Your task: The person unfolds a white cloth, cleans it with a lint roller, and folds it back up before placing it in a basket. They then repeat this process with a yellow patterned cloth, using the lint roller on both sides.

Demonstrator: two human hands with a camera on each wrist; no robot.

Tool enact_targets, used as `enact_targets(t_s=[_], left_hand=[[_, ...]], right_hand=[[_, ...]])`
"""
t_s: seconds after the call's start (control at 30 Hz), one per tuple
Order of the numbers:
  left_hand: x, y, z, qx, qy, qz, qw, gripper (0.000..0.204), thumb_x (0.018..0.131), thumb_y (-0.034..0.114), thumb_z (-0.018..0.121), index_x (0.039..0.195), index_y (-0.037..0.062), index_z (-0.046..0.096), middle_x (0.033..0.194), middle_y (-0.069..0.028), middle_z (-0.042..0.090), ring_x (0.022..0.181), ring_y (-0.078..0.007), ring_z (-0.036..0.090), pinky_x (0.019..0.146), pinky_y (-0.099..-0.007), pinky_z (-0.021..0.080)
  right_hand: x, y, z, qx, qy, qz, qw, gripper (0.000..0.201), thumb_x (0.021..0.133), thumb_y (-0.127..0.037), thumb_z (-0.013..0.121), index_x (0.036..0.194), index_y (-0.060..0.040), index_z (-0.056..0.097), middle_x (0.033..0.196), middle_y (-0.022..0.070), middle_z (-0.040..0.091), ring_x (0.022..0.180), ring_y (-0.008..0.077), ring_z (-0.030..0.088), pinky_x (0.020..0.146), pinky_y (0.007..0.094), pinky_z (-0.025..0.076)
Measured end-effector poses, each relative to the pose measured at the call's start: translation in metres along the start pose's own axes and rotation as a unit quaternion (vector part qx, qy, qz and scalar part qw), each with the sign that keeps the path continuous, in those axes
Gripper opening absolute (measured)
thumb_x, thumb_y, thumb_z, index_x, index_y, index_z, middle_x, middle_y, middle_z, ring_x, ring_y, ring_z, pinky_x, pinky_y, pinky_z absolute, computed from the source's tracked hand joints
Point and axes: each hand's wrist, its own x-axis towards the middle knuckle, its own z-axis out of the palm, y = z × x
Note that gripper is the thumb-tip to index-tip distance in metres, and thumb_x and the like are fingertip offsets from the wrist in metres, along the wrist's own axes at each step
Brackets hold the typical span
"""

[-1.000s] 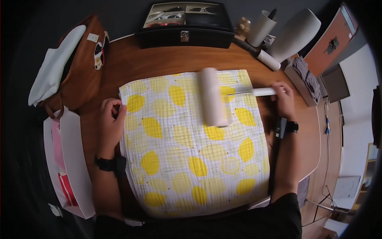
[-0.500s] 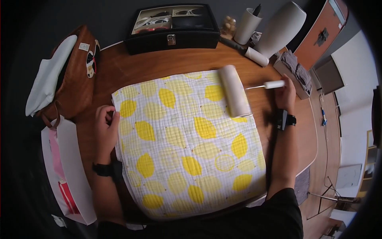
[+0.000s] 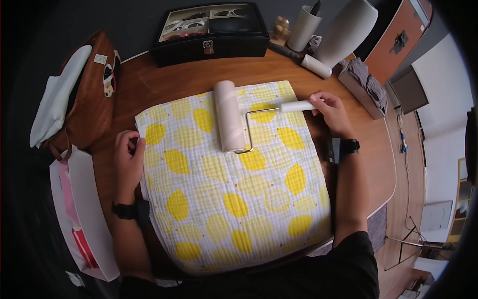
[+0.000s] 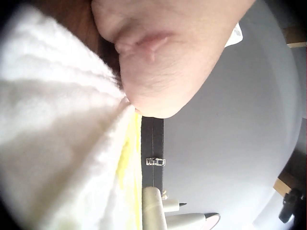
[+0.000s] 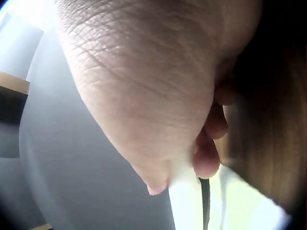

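Observation:
A white cloth (image 3: 214,194) with yellow lemons lies folded in layers on the wooden table. Across its far half rests a lint roller (image 3: 230,117), its pale sticky roll joined by a bent wire to a white handle. My right hand (image 3: 332,112) grips the end of that handle (image 5: 186,203), past the cloth's right edge. At the cloth's left edge, my left hand (image 3: 130,159) pinches the fabric with thumb and curled fingers. The left wrist view shows the cloth (image 4: 57,120) gathered in folds toward the thumb (image 4: 153,91).
A black glasses case (image 3: 209,47) stands at the back. Left are a brown bag (image 3: 92,94) and a white box (image 3: 94,199). Back right hold a white cylinder (image 3: 303,30), a grey vase-like object (image 3: 346,35), another roller (image 3: 316,66) and a box of grey cloth (image 3: 363,94).
The lint roller went right to the cloth's far right edge, then back left to left of its first place, my right hand moving with it. My left hand stays at the cloth's left edge.

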Motion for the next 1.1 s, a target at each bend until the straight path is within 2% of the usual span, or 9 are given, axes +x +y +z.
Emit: enact_targets(t_s=[0.13,0.37,0.53,0.63,0.67,0.77,0.93,1.03,1.1], left_hand=[[-0.001,-0.002,0.001,-0.005,0.001,0.003,1.000,0.017,0.103,0.010,0.072,0.117,0.0012,0.067,0.115,-0.0060,0.063,0.089,-0.0164,0.055,0.083,-0.0306,0.050],[-0.001,0.012,-0.003,-0.005,-0.006,-0.032,0.999,0.017,0.104,0.011,0.071,0.117,0.0007,0.067,0.115,-0.0059,0.063,0.089,-0.0170,0.055,0.085,-0.0312,0.050],[-0.001,0.015,-0.004,0.000,-0.005,-0.033,0.999,0.018,0.103,0.012,0.071,0.116,0.0004,0.067,0.114,-0.0062,0.064,0.090,-0.0175,0.056,0.085,-0.0317,0.050],[-0.001,0.014,-0.005,-0.004,-0.005,-0.033,0.999,0.018,0.102,0.012,0.072,0.116,0.0006,0.068,0.114,-0.0065,0.064,0.090,-0.0177,0.056,0.085,-0.0320,0.050],[-0.001,0.011,-0.004,-0.004,-0.004,-0.028,1.000,0.018,0.102,0.012,0.072,0.116,0.0006,0.068,0.114,-0.0066,0.064,0.090,-0.0178,0.056,0.084,-0.0321,0.050],[0.000,0.008,-0.002,-0.006,0.002,-0.020,1.000,0.017,0.102,0.011,0.072,0.116,0.0009,0.068,0.114,-0.0068,0.064,0.090,-0.0179,0.056,0.084,-0.0321,0.050],[-0.001,0.006,-0.003,-0.006,0.001,-0.014,1.000,0.017,0.102,0.010,0.072,0.115,0.0010,0.068,0.114,-0.0065,0.064,0.090,-0.0174,0.056,0.083,-0.0313,0.050],[-0.002,0.008,-0.002,-0.012,0.006,-0.015,1.000,0.017,0.102,0.009,0.073,0.115,0.0009,0.067,0.113,-0.0064,0.063,0.089,-0.0171,0.055,0.083,-0.0308,0.050],[-0.002,0.005,-0.001,-0.021,0.004,-0.014,1.000,0.017,0.101,0.009,0.073,0.115,0.0007,0.067,0.113,-0.0065,0.063,0.089,-0.0171,0.055,0.083,-0.0307,0.049]], right_hand=[[0.008,0.009,-0.008,0.139,0.087,-0.013,0.986,0.020,0.108,-0.022,0.072,0.109,-0.0018,0.075,0.089,-0.0012,0.069,0.076,0.0064,0.058,0.072,0.0236,0.046],[0.005,0.018,-0.061,0.442,0.287,-0.008,0.850,0.021,0.104,-0.033,0.077,0.098,-0.0144,0.068,0.083,-0.0049,0.064,0.079,0.0077,0.061,0.070,0.0272,0.045],[0.013,0.041,-0.080,0.406,0.242,-0.013,0.881,0.024,0.106,-0.035,0.074,0.099,-0.0133,0.067,0.084,-0.0046,0.064,0.075,0.0077,0.059,0.072,0.0276,0.049],[0.006,0.026,-0.058,0.310,0.124,-0.014,0.943,0.022,0.109,-0.031,0.070,0.104,-0.0105,0.066,0.090,-0.0025,0.063,0.074,0.0078,0.055,0.072,0.0254,0.049],[0.003,0.017,-0.040,0.303,0.163,-0.012,0.939,0.021,0.111,-0.026,0.067,0.114,-0.0056,0.071,0.096,0.0004,0.066,0.077,0.0079,0.057,0.072,0.0260,0.049],[0.009,0.017,-0.029,0.320,0.133,-0.020,0.938,0.024,0.111,-0.028,0.067,0.117,-0.0045,0.071,0.099,0.0021,0.066,0.077,0.0080,0.057,0.072,0.0252,0.050],[0.011,0.022,-0.048,0.457,0.216,-0.008,0.863,0.025,0.109,-0.032,0.070,0.105,-0.0073,0.069,0.082,-0.0030,0.062,0.071,0.0086,0.054,0.068,0.0246,0.045],[0.006,0.010,-0.047,0.452,0.258,-0.014,0.854,0.030,0.108,-0.039,0.071,0.101,-0.0095,0.068,0.078,-0.0044,0.057,0.067,0.0092,0.052,0.065,0.0261,0.042],[0.006,0.017,-0.055,0.449,0.216,-0.015,0.867,0.034,0.106,-0.042,0.072,0.098,-0.0094,0.068,0.077,-0.0031,0.056,0.067,0.0105,0.052,0.063,0.0271,0.042]])
